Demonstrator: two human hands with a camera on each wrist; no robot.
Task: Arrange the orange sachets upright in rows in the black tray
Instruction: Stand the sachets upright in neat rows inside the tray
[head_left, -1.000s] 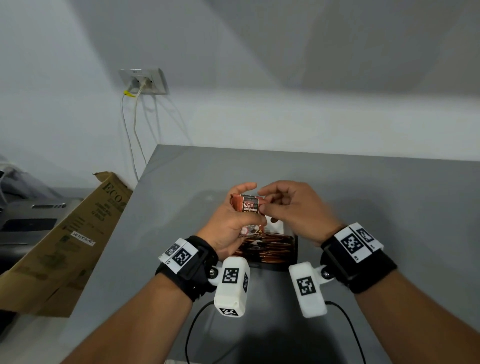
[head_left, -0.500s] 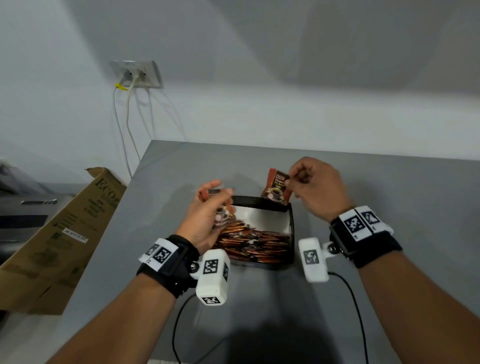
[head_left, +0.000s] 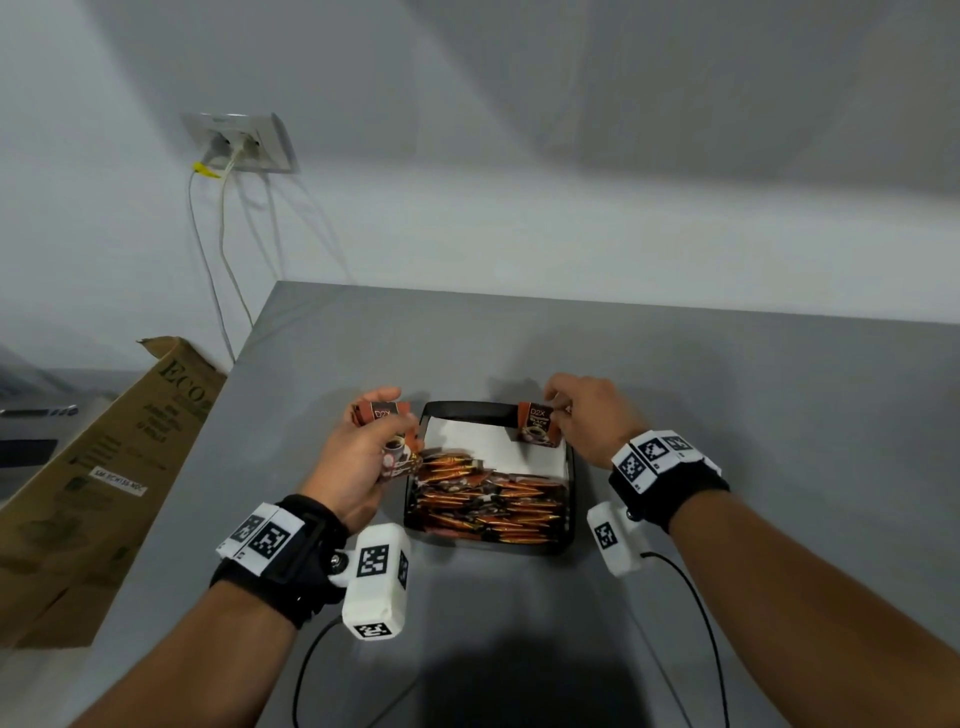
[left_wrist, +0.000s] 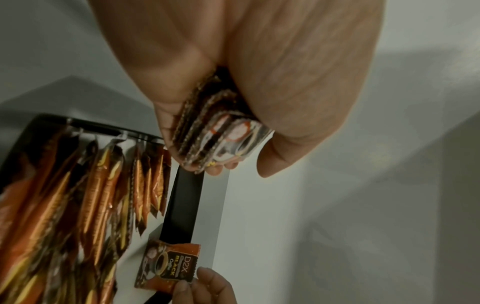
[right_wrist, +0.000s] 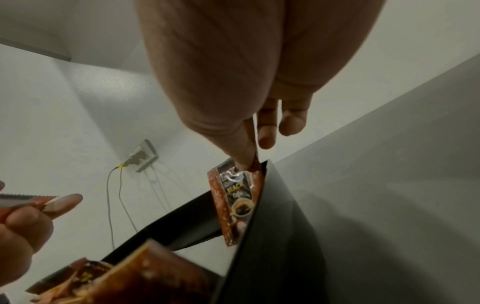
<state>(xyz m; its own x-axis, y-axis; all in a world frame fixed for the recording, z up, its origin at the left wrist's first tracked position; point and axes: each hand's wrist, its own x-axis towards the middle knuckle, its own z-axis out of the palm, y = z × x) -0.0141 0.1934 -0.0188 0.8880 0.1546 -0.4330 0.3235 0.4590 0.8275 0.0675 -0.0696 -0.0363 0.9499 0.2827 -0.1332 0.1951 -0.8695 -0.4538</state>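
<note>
A black tray sits on the grey table, its near half filled with rows of upright orange sachets; a white floor shows in the far half. My right hand pinches one orange sachet by its top edge, upright in the tray's far right corner. The same single sachet shows in the left wrist view. My left hand grips a small stack of sachets just left of the tray's far left corner.
A brown cardboard box leans off the table's left edge. A wall socket with white cables hangs on the wall behind. Thin black cables run from the wrist cameras toward me. Bare grey table lies right of the tray.
The two hands parted. My right hand carried one sachet off the stack and lowered it into the tray's far right corner. My left hand stayed left of the tray with the stack.
</note>
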